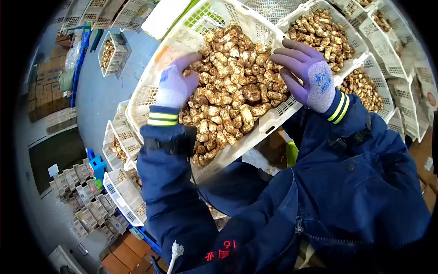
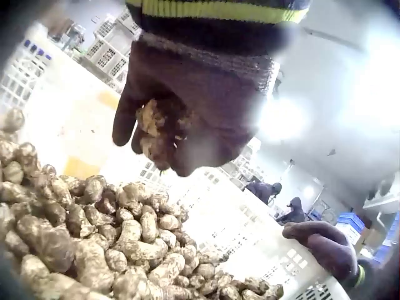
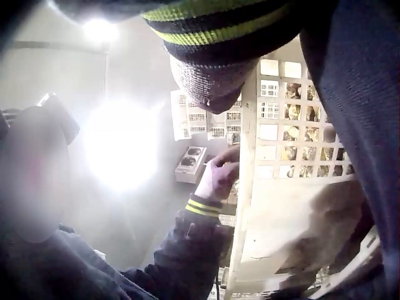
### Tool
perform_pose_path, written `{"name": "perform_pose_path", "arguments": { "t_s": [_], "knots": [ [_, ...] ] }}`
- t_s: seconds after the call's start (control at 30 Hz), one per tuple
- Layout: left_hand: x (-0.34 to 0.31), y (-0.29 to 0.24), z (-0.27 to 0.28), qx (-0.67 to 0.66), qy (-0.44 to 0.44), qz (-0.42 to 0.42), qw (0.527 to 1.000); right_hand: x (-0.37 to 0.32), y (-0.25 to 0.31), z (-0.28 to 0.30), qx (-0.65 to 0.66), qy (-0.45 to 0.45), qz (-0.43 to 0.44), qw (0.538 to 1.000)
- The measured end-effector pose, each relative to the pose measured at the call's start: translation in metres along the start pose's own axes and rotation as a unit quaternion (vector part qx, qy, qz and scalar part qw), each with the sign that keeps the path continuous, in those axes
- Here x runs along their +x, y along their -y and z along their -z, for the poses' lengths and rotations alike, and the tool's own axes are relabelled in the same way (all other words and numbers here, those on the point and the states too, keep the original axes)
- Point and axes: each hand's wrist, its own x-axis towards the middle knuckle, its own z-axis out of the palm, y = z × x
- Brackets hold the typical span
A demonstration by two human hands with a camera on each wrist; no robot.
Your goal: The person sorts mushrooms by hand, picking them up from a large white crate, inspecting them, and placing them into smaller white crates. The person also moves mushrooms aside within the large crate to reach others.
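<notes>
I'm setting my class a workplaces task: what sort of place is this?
Probably a produce sorting or packing room: a crate heaped with mushroom-like produce, more filled crates beside it, and cardboard boxes.

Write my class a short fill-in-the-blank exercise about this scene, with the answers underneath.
1. The crate heaped with mushrooms is ____ in colour.
2. The hand that holds mushrooms is the person's ____ hand.
3. The glove on the right hand is mainly ____.
4. The jacket sleeves are dark ____.

Missing words: white; left; purple; blue.
</notes>
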Motion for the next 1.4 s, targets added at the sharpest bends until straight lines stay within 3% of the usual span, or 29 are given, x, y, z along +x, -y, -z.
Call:
{"name": "perform_pose_path", "arguments": {
  "t_s": [0.2, 0.27, 0.4, 0.43, 0.47, 0.5, 0.57, 0.63, 0.67, 0.7, 0.73, 0.8, 0.83, 0.87, 0.93, 1.0, 1.1, 1.2, 1.23, 1.33, 1.4],
  "knots": [
    [0.112, -0.016, -0.073, 0.06, 0.021, 0.028, 0.998, 0.005, 0.004, 0.004, 0.005, 0.027, -0.015, 1.0],
    [0.122, -0.009, -0.106, 0.27, -0.077, -0.075, 0.957, 0.007, 0.004, 0.006, 0.008, 0.031, -0.016, 0.999],
    [0.119, -0.025, -0.089, 0.247, 0.072, 0.018, 0.966, 0.005, 0.001, 0.005, 0.017, 0.015, -0.002, 1.0],
    [0.109, -0.027, -0.084, 0.159, 0.095, 0.045, 0.982, 0.005, 0.001, 0.005, 0.023, 0.013, -0.007, 1.0],
    [0.089, -0.019, -0.091, 0.138, 0.037, -0.016, 0.99, 0.005, 0.001, 0.007, 0.021, 0.02, -0.015, 0.999],
    [0.074, -0.011, -0.093, 0.104, 0.097, 0.02, 0.99, 0.003, 0.001, 0.006, 0.025, 0.012, -0.013, 1.0],
    [0.021, 0.005, -0.092, 0.037, 0.124, -0.045, 0.991, 0.002, -0.001, 0.005, 0.029, 0.0, -0.007, 1.0],
    [-0.01, -0.005, -0.055, -0.116, 0.099, 0.08, 0.985, 0.001, -0.001, 0.005, 0.03, -0.006, -0.003, 1.0],
    [-0.021, -0.015, -0.033, -0.134, 0.053, 0.184, 0.972, 0.0, -0.002, 0.005, 0.029, -0.005, -0.002, 1.0],
    [-0.034, 0.025, -0.023, -0.277, 0.019, 0.189, 0.942, 0.0, -0.003, 0.005, 0.03, -0.005, 0.005, 1.0],
    [-0.035, 0.034, -0.012, -0.416, -0.014, 0.187, 0.89, 0.001, -0.003, 0.005, 0.03, -0.003, 0.01, 1.0],
    [-0.029, 0.045, -0.013, -0.414, -0.049, 0.22, 0.882, 0.001, -0.002, 0.002, 0.027, -0.003, 0.014, 1.0],
    [-0.018, 0.04, -0.02, -0.345, -0.039, 0.175, 0.922, 0.001, -0.003, 0.001, 0.026, -0.005, 0.015, 1.0],
    [0.002, 0.004, -0.021, -0.223, -0.075, 0.197, 0.952, 0.001, -0.004, 0.001, 0.022, -0.006, 0.016, 1.0],
    [0.037, -0.016, -0.042, -0.023, -0.078, 0.111, 0.991, 0.0, -0.003, 0.002, 0.018, 0.002, 0.008, 1.0],
    [0.071, -0.044, -0.051, 0.068, 0.009, 0.091, 0.993, 0.002, -0.002, 0.004, 0.02, 0.007, 0.007, 1.0],
    [0.102, 0.005, -0.1, 0.198, 0.045, -0.109, 0.973, 0.005, -0.001, 0.005, 0.027, 0.016, -0.005, 0.999],
    [0.089, 0.002, -0.103, 0.248, 0.036, -0.107, 0.962, 0.005, -0.001, 0.004, 0.026, 0.018, -0.006, 0.999],
    [0.088, -0.007, -0.097, 0.287, 0.095, -0.055, 0.952, 0.004, -0.001, 0.003, 0.03, 0.02, -0.004, 0.999],
    [0.093, -0.011, -0.098, 0.261, 0.136, -0.011, 0.956, 0.005, 0.001, 0.006, 0.031, 0.025, -0.011, 0.999],
    [0.094, -0.008, -0.09, 0.174, 0.193, 0.026, 0.965, 0.005, 0.0, 0.006, 0.032, 0.025, -0.011, 0.999]
  ]
}}
